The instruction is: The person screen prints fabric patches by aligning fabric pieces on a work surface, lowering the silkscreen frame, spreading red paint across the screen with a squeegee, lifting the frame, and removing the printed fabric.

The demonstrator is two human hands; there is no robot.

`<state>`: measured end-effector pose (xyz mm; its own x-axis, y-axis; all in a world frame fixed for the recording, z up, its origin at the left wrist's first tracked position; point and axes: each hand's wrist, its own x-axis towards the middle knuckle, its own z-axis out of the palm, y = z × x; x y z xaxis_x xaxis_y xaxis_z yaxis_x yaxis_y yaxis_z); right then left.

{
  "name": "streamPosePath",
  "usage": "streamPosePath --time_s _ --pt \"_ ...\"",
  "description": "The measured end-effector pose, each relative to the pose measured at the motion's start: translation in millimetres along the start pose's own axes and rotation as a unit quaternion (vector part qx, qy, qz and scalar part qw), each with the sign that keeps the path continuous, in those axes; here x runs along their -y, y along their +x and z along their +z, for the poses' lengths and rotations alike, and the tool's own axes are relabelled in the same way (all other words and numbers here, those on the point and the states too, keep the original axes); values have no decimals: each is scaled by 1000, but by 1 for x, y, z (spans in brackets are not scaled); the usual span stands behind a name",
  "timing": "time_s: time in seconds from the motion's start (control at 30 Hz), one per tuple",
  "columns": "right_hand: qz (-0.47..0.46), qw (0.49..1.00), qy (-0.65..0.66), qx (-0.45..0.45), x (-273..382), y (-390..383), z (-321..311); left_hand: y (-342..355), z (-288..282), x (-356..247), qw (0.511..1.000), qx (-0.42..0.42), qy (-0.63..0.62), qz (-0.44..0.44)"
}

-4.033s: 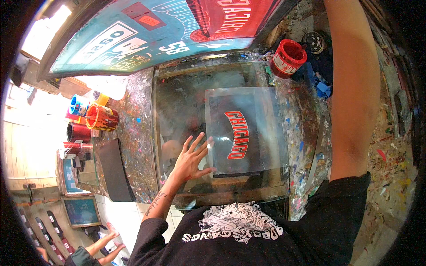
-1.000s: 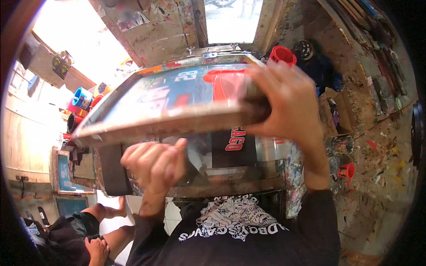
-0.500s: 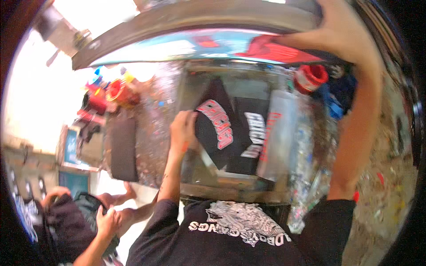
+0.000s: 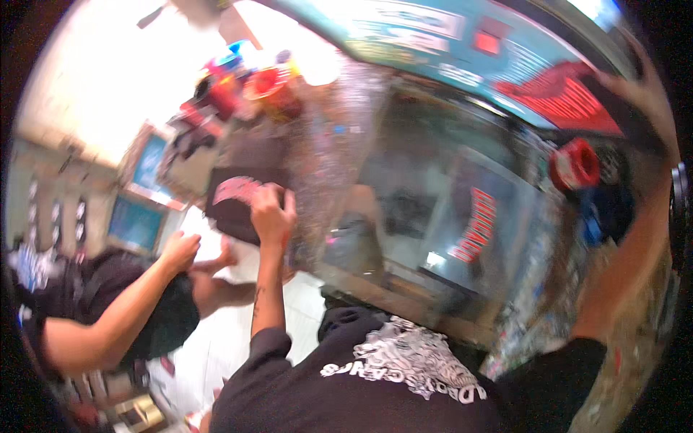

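Note:
My left hand (image 4: 271, 215) pinches a black printed piece (image 4: 234, 216) with pale red-edged lettering at the table's left side, over a dark strip (image 4: 254, 150). My raised right hand (image 4: 644, 97), blurred, grips the edge of a hinged screen-printing frame (image 4: 462, 58) with teal and red areas, held up over the back of the table. Below it lies the glass printing plate (image 4: 390, 180), with a clear film (image 4: 505, 216) bearing red lettering on its right part. Blur hides fine detail.
Paint pots (image 4: 274, 97) crowd the back left; a red pot (image 4: 574, 166) stands right of the glass beside dark cloths (image 4: 603, 216). Framed screens (image 4: 148, 162) lean at the left. A co-worker in dark clothes (image 4: 108, 310) sits at lower left, their hand (image 4: 180, 252) near the table.
The screen, low over the table a second ago, is raised. My left hand has carried the printed piece from the glass to the left side. The view has swung left.

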<state>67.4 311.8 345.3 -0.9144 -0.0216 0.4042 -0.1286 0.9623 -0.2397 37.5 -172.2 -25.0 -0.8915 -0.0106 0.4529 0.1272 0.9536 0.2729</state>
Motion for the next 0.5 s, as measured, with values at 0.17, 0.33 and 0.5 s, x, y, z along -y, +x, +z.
streamPosePath --time_s 0.17,0.33,0.5 --pt "-13 998 -43 -51 19 -2 -1 -39 50 -134 940 164 -218 205" --pt "7 1000 -21 7 -32 21 -16 -55 63 -181 891 259 -261 267" --pt "79 992 -65 71 -15 18 -24 -42 60 -177 836 229 -285 408"
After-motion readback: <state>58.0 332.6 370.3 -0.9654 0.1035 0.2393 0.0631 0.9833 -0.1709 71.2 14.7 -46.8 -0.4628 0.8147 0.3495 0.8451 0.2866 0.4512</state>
